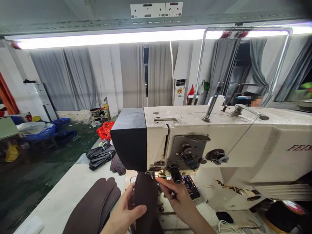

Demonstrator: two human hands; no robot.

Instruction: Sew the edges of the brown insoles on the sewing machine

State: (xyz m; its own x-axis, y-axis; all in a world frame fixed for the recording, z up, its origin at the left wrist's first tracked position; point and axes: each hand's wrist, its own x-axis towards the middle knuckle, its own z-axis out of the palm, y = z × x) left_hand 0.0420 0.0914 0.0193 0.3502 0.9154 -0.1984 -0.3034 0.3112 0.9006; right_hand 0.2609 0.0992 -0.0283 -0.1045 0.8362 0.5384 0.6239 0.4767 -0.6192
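A dark brown insole-shaped piece (147, 198) lies under the needle area of a sewing machine (161, 143), its rounded end at the presser foot. My left hand (128, 209) grips its left side, thumb on top and fingers at the edge. Close to the needle, my right hand (176, 200) is at the piece's right edge, index finger pointing at the presser foot. Its fingers are curled, and a small dark object (173, 194) shows among them, too small to name. To the left rests a stack of similar brown pieces (91, 204).
Tied bundles of dark strips (101, 155) and more brown pieces (117, 165) lie behind the stack. A phone (191, 187) sits under the machine arm, with a white cable near it. A thread spool (284, 214) is at the right. Another person's head shows beyond the machine.
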